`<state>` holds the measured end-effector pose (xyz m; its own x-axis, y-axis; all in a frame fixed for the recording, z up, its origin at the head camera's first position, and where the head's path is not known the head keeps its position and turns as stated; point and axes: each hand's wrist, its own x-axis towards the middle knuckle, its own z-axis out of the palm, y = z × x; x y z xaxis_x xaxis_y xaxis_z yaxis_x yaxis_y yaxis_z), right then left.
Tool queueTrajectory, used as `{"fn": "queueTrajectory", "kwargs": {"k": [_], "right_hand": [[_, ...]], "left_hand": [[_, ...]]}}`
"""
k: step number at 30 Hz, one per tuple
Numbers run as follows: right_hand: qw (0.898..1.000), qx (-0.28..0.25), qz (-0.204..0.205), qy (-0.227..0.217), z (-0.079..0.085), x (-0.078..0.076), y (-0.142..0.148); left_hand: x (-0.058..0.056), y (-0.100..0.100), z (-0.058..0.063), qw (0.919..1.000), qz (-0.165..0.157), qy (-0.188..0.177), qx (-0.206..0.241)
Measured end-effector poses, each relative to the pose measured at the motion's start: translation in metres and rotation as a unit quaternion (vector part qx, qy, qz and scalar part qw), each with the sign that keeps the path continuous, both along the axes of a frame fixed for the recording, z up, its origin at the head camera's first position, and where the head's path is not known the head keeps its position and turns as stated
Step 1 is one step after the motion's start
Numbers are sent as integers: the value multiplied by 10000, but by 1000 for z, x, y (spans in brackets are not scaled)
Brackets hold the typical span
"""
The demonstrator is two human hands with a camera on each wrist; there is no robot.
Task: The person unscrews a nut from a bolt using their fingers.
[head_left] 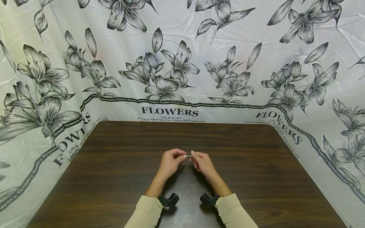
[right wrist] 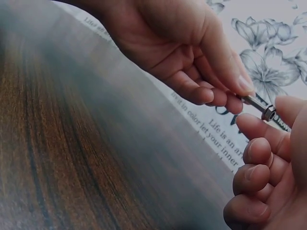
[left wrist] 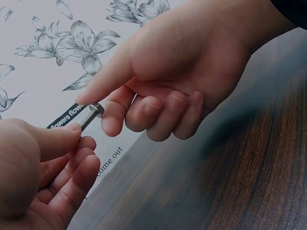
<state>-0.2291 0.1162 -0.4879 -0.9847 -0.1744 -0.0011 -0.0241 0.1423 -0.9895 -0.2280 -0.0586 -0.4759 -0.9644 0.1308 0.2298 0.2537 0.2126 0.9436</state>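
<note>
A small silvery bolt (head_left: 188,155) is held between the two hands above the middle of the table. My left hand (head_left: 170,163) pinches its threaded shank between thumb and forefinger, as the left wrist view shows. The wider end of the bolt (left wrist: 97,109) points toward my right hand (head_left: 203,163). There the right thumb and forefinger lie on either side of that end, their tips right at it, and the other right fingers are curled in. In the right wrist view, this end of the bolt (right wrist: 268,113) looks six-sided with a dark recess.
A dark wood-grain table (head_left: 122,177) extends beneath both hands. White cloth (head_left: 242,34) printed with black lilies and lettering surrounds its back and sides. Each wrist wears a black device, the left one (head_left: 169,200) and the right one (head_left: 209,200), beside pale yellow sleeves (head_left: 146,210).
</note>
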Motion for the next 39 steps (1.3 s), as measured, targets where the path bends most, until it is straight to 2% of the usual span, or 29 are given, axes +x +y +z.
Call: {"fn": "queueTrajectory", "kwargs": {"k": [6, 11, 18, 28, 39], "right_hand": [[9998, -106, 131, 126, 26, 13, -3], [9991, -260, 146, 304, 20, 11, -1], [9987, -305, 204, 366, 31, 15, -1], [9970, -475, 302, 539, 26, 11, 1], [9943, -414, 378, 910, 23, 10, 3]], "left_hand": [[0, 0, -1, 10000, -2, -49, 16], [-1, -1, -2, 10000, -1, -4, -35], [-2, -2, -2, 10000, 5, 58, -28], [-1, -2, -2, 9999, 17, 21, 158], [-2, -3, -1, 10000, 57, 52, -32]]}}
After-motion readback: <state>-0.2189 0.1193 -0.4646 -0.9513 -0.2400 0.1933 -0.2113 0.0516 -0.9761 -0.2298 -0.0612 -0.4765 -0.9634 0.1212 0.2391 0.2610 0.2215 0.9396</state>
